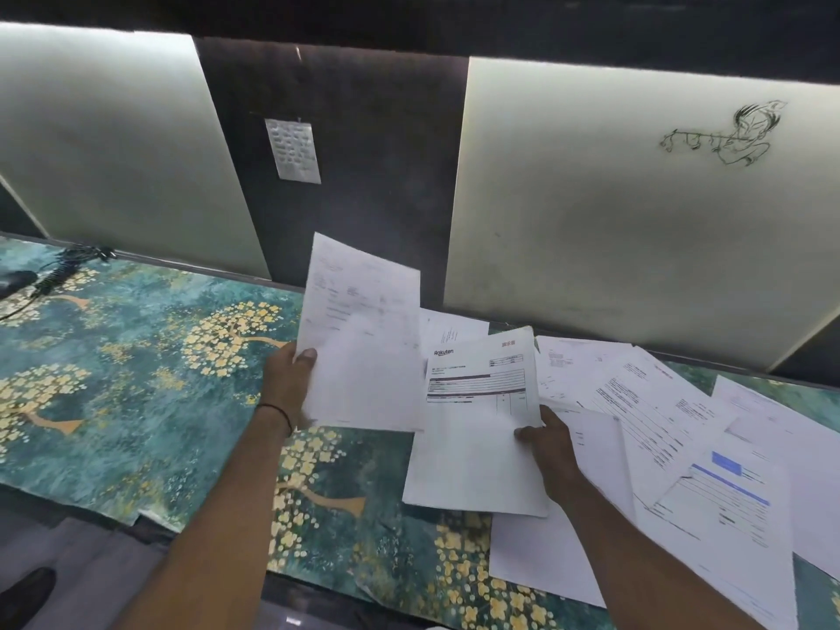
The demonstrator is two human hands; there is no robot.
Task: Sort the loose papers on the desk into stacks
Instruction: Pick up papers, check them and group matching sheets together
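Papers overlap, their small print illegible.

Table covering — mottled teal-green, patterned with tan-trunked trees in pale yellow blossom. Loose papers: white with fine black print; one sheet bears dark ruled bands, another blue bars. Wall panels — off-white, one carrying a black line sketch; backing between them is dark grey.
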